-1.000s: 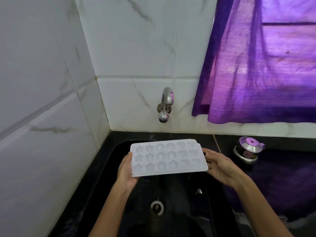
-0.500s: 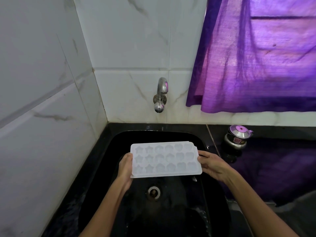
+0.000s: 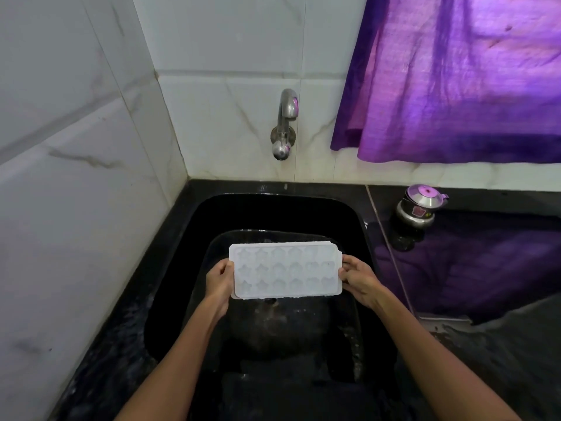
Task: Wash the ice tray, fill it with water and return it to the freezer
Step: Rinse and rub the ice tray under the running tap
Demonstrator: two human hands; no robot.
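Holding: tray point(image 3: 287, 271) level over sink point(image 3: 182, 262), cavities up, well below and forward of tap point(image 3: 284, 123).
Left hand point(image 3: 219, 282): gripping short left edge, fingers curled under.
Right hand point(image 3: 358, 278): gripping short right edge, thumb on rim.
Water: no stream visible; cannot tell whether cavities hold any.
Step, judged: positioning tray for rinse or fill.
Doing it well: bring far edge under spout, keep flat, open tap gently, shift sideways so each row fills evenly, stop short of rim.
Risk: tilt spills into sink; wet plastic slips.
Nearby: small pot point(image 3: 420, 206) on bench point(image 3: 485, 268), curtain point(image 3: 455, 80) above.
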